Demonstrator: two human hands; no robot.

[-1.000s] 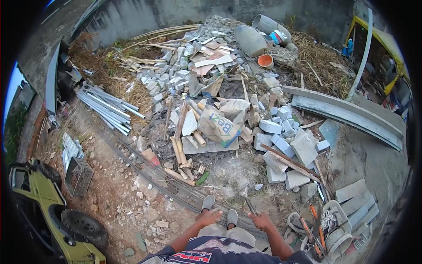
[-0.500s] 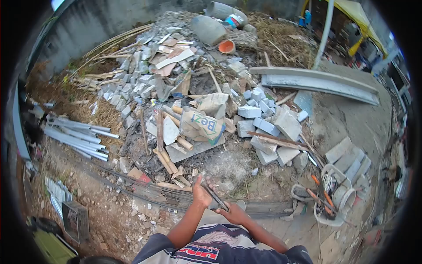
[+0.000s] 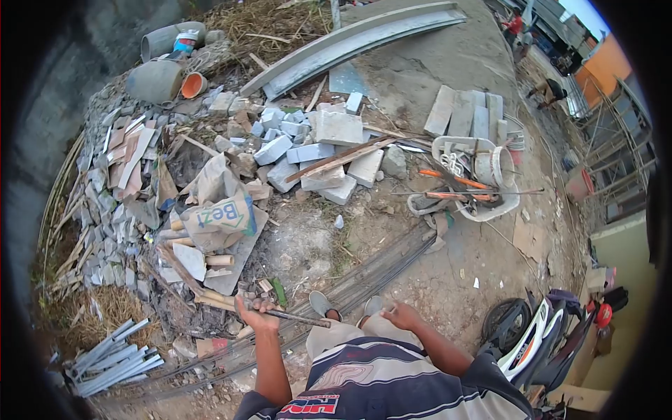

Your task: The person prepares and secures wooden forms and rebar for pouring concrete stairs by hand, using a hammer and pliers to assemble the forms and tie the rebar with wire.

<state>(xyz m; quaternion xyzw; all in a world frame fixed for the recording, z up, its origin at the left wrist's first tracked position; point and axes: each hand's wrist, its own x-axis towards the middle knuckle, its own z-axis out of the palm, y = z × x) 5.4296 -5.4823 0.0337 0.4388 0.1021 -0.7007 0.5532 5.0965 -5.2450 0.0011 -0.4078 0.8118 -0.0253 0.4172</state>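
Note:
My left hand (image 3: 257,314) is closed around one end of a dark metal bar (image 3: 301,319). The bar points right, across the front of my body, and its exact kind is not clear. Empty and apart from the bar, my right hand (image 3: 400,317) hangs near my right thigh with its fingers loosely bent and the thumb apart. Beyond my left hand, several pieces of bamboo (image 3: 215,299) lie at the edge of the rubble. Long thin rods (image 3: 364,274) run along the ground past my feet.
A printed sack (image 3: 222,218) lies among broken blocks (image 3: 308,152). To the right stands a pale tub (image 3: 490,211) with tools and a bucket. A motorcycle (image 3: 530,341) is parked at right. Metal channels (image 3: 115,360) lie at lower left. A person (image 3: 548,91) bends over far off.
My view has swung to the right. My right hand has let go of the bar and moved away to the right, while my left hand still holds it.

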